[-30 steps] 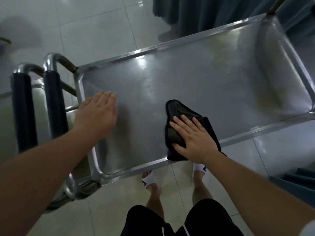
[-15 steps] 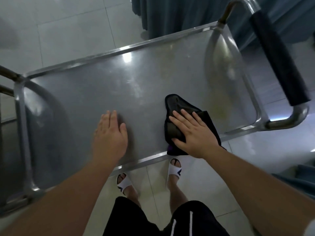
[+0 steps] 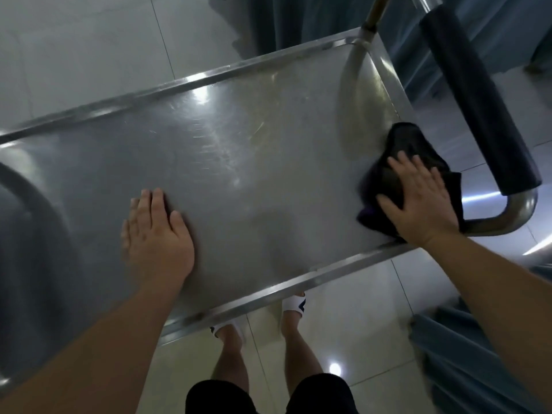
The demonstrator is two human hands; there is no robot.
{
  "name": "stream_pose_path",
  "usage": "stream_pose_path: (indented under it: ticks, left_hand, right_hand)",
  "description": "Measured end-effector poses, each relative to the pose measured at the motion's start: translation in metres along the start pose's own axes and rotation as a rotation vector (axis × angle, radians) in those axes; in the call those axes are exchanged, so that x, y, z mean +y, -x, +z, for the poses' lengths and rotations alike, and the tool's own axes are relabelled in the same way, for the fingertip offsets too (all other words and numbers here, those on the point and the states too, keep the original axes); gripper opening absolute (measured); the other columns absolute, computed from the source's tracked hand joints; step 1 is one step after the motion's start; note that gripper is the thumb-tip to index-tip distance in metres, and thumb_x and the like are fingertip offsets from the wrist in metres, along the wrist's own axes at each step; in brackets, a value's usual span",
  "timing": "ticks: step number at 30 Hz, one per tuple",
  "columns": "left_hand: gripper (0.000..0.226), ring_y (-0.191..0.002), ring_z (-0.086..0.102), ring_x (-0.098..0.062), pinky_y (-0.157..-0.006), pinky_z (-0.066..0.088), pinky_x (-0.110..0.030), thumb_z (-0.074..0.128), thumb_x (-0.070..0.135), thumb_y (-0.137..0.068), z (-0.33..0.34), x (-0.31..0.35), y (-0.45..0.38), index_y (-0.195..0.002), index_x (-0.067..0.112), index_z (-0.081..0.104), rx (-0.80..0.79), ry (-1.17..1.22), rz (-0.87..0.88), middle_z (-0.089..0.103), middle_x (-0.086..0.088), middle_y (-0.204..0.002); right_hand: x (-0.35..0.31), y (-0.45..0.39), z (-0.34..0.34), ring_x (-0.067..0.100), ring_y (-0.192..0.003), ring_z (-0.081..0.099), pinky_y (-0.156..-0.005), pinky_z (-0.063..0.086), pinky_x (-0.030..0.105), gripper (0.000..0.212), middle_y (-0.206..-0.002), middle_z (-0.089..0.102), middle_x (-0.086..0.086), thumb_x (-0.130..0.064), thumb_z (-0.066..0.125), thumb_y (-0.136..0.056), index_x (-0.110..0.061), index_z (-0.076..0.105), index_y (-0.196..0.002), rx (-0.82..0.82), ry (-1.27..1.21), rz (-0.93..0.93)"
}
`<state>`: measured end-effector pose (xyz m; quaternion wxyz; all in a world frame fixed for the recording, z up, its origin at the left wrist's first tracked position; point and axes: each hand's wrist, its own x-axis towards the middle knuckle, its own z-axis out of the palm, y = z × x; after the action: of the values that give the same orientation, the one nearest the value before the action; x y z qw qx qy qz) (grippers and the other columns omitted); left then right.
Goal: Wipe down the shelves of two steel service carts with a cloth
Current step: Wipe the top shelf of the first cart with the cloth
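- Steel cart shelf across the middle of the frame, running from the left edge up toward the upper right, raised rim all round, streaked with glare and fine scratches.
- Left hand at centre left, palm down, flat on the bare metal with fingers straight and close together; nothing gripped.
- Right hand at the right of the frame, spread open and pressed palm down on a black cloth; fingers splayed, not curled round the fabric.
- Cloth bunched at the shelf's right end, near the front right corner, one fold poking out past the fingertips toward the upper right, a purple edge showing under the thumb side, the near edge draped over the shelf rim.
- Cart handle in the upper right: curved steel tube with a dark padded grip, just beyond the cloth, apart from the hand.
- Blue-grey curtain along the top centre, more of the same fabric at the lower right.
- Pale glossy tiled floor at upper left and below the shelf.
- White slide sandals and black shorts at bottom centre, under the near rim.
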<state>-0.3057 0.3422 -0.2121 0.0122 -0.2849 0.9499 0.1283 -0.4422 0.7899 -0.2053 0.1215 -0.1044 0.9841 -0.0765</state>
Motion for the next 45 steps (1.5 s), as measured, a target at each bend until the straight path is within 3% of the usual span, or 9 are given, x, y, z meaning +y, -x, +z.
stream_pose_path:
  ticks: [8,15,18,22,30,34,37,41,45]
  left_hand:
    - [0.064,-0.161,0.021,-0.026,-0.131,0.011,-0.047,0.029,0.043,-0.105,0.018,-0.009,-0.006,-0.165,0.019,0.035,0.106,0.054,-0.018,0.031,-0.006,-0.173]
    - [0.061,-0.159,0.029,-0.023,-0.129,0.013,-0.042,0.033,0.035,-0.103,0.025,-0.014,-0.01,-0.161,0.02,0.044,0.162,0.07,-0.031,0.038,-0.003,-0.169]
    - [0.062,-0.16,0.025,-0.02,-0.13,0.008,-0.037,0.032,0.031,-0.1,0.025,-0.017,-0.011,-0.161,0.023,0.041,0.142,0.078,-0.035,0.036,0.0,-0.17]
    - [0.062,-0.159,0.025,-0.026,-0.13,0.012,-0.043,0.034,0.038,-0.104,0.024,-0.017,-0.01,-0.162,0.018,0.038,0.126,0.051,-0.006,0.035,-0.006,-0.171]
    - [0.066,-0.161,0.023,-0.026,-0.131,0.013,-0.049,0.033,0.039,-0.102,0.021,-0.011,-0.007,-0.164,0.016,0.036,0.102,0.036,-0.002,0.032,-0.006,-0.172]
    - [0.066,-0.16,0.025,-0.027,-0.13,0.015,-0.05,0.035,0.038,-0.101,0.023,-0.012,-0.008,-0.163,0.016,0.037,0.111,0.017,-0.003,0.034,-0.007,-0.171]
    - [0.067,-0.16,0.024,-0.027,-0.13,0.014,-0.049,0.036,0.038,-0.1,0.023,-0.012,-0.01,-0.163,0.015,0.036,0.104,0.004,-0.006,0.033,-0.007,-0.171]
    - [0.07,-0.16,0.024,-0.026,-0.131,0.015,-0.049,0.037,0.039,-0.098,0.018,-0.011,-0.011,-0.163,0.015,0.038,0.071,-0.002,-0.026,0.034,-0.007,-0.171]
    - [0.071,-0.161,0.021,-0.024,-0.131,0.014,-0.049,0.038,0.04,-0.097,0.017,-0.011,-0.011,-0.165,0.016,0.035,0.036,-0.027,-0.037,0.031,-0.004,-0.173]
  right_hand:
    - [-0.154,-0.005,0.042,0.027,-0.162,0.009,-0.129,0.008,0.056,0.085,-0.176,0.012,0.005,-0.064,0.029,-0.097,-0.019,0.016,-0.168,0.235,-0.218,0.656]
    - [-0.324,-0.003,0.079,0.022,-0.163,0.004,-0.13,0.006,0.053,0.082,-0.176,0.011,-0.003,-0.06,0.037,-0.095,-0.026,0.021,-0.168,-0.021,-0.123,-0.248]
    - [-0.312,-0.036,0.069,0.018,-0.163,0.002,-0.13,0.0,0.049,0.075,-0.176,0.011,-0.007,-0.06,0.026,-0.099,-0.029,0.02,-0.168,-0.13,0.018,-0.692]
    - [-0.234,-0.08,0.039,0.016,-0.162,0.012,-0.131,0.003,0.043,0.078,-0.174,0.02,-0.008,-0.061,0.047,-0.096,-0.032,0.027,-0.166,-0.124,0.115,-0.846]
    - [-0.063,-0.134,-0.023,0.022,-0.161,0.014,-0.13,0.005,0.044,0.075,-0.174,0.02,-0.003,-0.062,0.04,-0.097,-0.032,0.025,-0.164,0.061,0.003,0.055]
    - [-0.129,-0.139,0.0,0.022,-0.163,0.002,-0.13,-0.001,0.049,0.082,-0.177,0.007,0.0,-0.063,0.024,-0.098,-0.024,0.013,-0.168,0.207,-0.15,0.625]
    - [-0.221,-0.141,0.021,0.026,-0.162,0.006,-0.129,0.002,0.053,0.084,-0.177,0.009,0.003,-0.06,0.029,-0.096,-0.02,0.015,-0.169,0.233,-0.258,0.732]
    - [-0.347,-0.135,0.042,0.026,-0.162,0.004,-0.129,-0.001,0.051,0.086,-0.177,0.007,0.003,-0.059,0.037,-0.096,-0.021,0.014,-0.169,0.149,-0.237,0.392]
    - [-0.392,-0.154,0.047,0.021,-0.163,-0.001,-0.129,-0.007,0.049,0.081,-0.176,0.007,-0.008,-0.065,0.033,-0.097,-0.033,0.014,-0.168,-0.083,-0.045,-0.455]
